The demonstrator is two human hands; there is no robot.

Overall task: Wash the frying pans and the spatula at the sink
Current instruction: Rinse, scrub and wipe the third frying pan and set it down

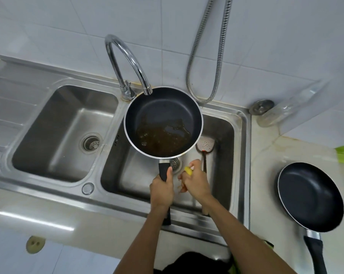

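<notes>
Gripping the greasy pan [161,109] with the left hand [161,189], under the tap [127,62] for rinsing; clutching what looks like a yellow sponge [188,171] in the right hand [196,182] for scrubbing.

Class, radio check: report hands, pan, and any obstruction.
Left hand grips greasy pan under faucet. Right hand holds yellow sponge. Spatula lies in right basin below.

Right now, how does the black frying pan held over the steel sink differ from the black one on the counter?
The held frying pan has brown residue inside; the counter frying pan looks clean. The held one is gripped by the left hand under the tap; the other rests untouched on the counter. Both are dark, silver-rimmed, with black handles.
</notes>
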